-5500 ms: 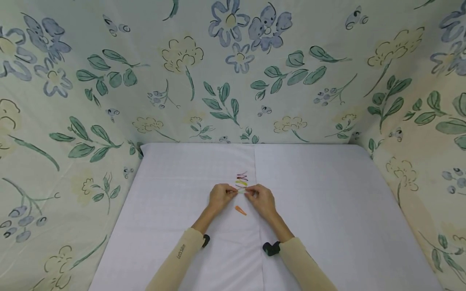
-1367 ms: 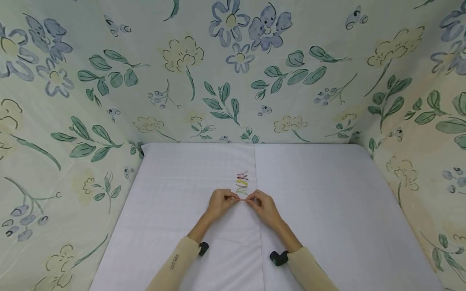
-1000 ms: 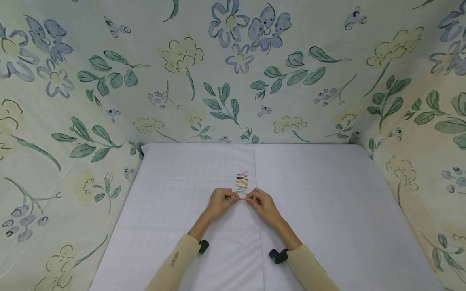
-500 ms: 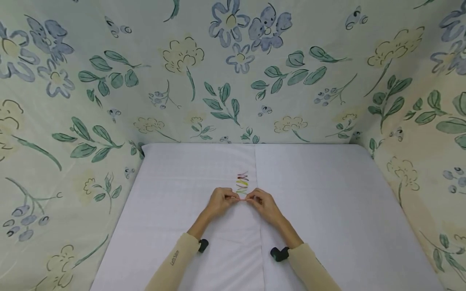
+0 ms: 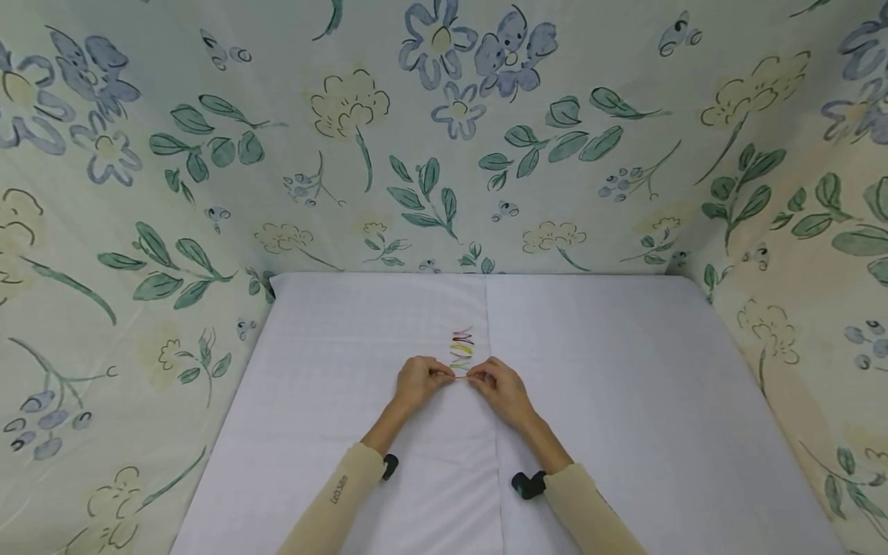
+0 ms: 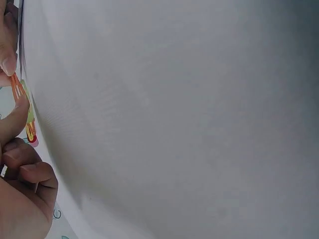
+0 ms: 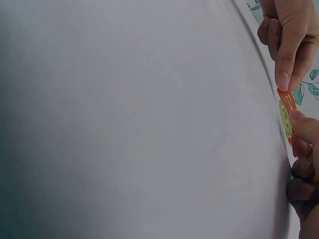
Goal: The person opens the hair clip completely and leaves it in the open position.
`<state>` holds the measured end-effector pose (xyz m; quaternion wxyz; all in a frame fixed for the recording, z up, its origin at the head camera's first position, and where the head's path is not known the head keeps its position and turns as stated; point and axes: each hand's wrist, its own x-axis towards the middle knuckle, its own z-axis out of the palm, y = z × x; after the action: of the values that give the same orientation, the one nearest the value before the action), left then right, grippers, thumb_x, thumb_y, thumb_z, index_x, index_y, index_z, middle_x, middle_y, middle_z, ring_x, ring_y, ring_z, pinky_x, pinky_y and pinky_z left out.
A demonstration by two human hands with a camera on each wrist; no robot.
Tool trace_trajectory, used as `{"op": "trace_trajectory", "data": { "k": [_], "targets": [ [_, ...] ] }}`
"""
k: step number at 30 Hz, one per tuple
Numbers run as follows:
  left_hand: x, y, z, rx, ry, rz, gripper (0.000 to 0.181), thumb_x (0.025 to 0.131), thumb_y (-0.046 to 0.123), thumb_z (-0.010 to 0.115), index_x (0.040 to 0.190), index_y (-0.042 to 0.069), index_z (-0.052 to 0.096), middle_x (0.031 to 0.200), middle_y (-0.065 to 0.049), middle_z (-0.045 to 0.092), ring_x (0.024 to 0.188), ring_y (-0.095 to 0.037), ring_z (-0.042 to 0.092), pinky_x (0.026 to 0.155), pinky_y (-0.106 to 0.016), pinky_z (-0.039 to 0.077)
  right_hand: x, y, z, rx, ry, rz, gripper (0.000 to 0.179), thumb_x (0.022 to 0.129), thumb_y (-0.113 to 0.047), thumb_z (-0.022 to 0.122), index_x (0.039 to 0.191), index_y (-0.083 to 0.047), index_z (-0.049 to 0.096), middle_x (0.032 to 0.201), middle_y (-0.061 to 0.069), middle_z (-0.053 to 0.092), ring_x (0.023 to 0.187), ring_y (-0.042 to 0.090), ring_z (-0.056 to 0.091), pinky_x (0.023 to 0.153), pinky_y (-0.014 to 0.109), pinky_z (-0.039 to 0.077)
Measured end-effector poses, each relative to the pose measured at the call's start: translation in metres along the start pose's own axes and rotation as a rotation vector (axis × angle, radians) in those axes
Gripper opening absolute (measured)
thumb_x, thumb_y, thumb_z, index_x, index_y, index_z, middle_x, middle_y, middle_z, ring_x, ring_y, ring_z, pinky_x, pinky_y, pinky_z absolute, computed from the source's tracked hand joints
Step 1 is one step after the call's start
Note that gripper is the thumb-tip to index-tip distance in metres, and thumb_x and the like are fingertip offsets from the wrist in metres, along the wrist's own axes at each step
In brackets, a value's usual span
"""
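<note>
Between the fingertips of both hands is an orange snap hair clip (image 5: 461, 377), its slotted frame plain in the right wrist view. My left hand (image 5: 420, 383) pinches one end between thumb and finger. The other end is pinched by my right hand (image 5: 501, 391). Just beyond the fingers, a green hair clip (image 5: 461, 366) is nearest in a column of clips on the cloth. Behind it come a thin dark one, a yellow hair clip (image 5: 461, 348), a dark red hair clip (image 5: 462, 339) and a pinkish-purple hair clip (image 5: 462, 331).
A white cloth (image 5: 597, 370) with a seam and soft creases covers the table. Floral fabric (image 5: 458, 177) hangs behind it and along both sides. Black wrist cameras sit by both sleeves.
Earlier both hands were at the green clip while the orange one lay nearer on the cloth. Now the green clip stands in the column, and both hands hold the orange clip.
</note>
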<state>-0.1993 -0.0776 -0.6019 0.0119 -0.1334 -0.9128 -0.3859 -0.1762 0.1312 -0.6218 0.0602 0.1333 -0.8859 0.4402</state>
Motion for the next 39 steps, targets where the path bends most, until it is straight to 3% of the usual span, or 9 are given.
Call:
{"op": "trace_trajectory", "data": {
  "k": [9,19,25,34,39],
  "targets": [
    [-0.002,0.004,0.0,-0.004,-0.046,-0.061,0.004,0.08,0.016,0.088,0.083,0.014,0.085,0.083,-0.002,0.079,0.063,-0.004,0.05,0.057,-0.019,0.039,-0.005,0.001,0.0,-0.057,-0.004,-0.048,0.015,0.088,-0.015,0.082,0.102,-0.009,0.079,0.081,-0.003,0.062,0.065,0.002,0.043,0.057,0.02,0.038],
    [0.001,0.002,0.001,0.001,-0.052,-0.104,0.005,0.08,0.019,0.088,0.08,0.018,0.084,0.072,0.001,0.075,0.057,-0.004,0.047,0.052,-0.021,0.038,-0.002,0.014,0.004,-0.003,0.029,-0.126,0.017,0.085,-0.013,0.085,0.1,-0.007,0.081,0.078,-0.001,0.063,0.063,0.001,0.044,0.055,0.019,0.039],
    [0.002,-0.004,0.006,-0.005,-0.08,-0.123,0.005,0.081,0.021,0.088,0.08,0.02,0.083,0.073,0.003,0.075,0.057,-0.003,0.048,0.054,-0.021,0.04,-0.005,0.021,0.008,0.037,0.046,-0.115,0.016,0.083,-0.011,0.087,0.098,-0.009,0.082,0.074,-0.003,0.061,0.061,-0.001,0.043,0.054,0.018,0.037],
    [-0.013,-0.012,0.015,-0.013,-0.047,-0.143,0.008,0.078,0.018,0.09,0.077,0.021,0.083,0.059,0.006,0.063,0.052,-0.003,0.042,0.048,-0.021,0.034,-0.017,0.025,0.019,0.05,0.057,-0.12,0.016,0.081,-0.011,0.088,0.097,-0.009,0.083,0.072,-0.003,0.059,0.059,-0.002,0.041,0.053,0.016,0.036],
    [-0.015,-0.016,0.017,-0.015,0.001,-0.131,0.009,0.076,0.018,0.091,0.08,0.02,0.083,0.058,0.006,0.062,0.05,-0.001,0.041,0.048,-0.02,0.034,-0.015,0.026,0.024,0.019,0.068,-0.146,0.017,0.081,-0.012,0.088,0.097,-0.01,0.083,0.072,-0.004,0.059,0.06,-0.003,0.041,0.053,0.015,0.036]
  ]
}}
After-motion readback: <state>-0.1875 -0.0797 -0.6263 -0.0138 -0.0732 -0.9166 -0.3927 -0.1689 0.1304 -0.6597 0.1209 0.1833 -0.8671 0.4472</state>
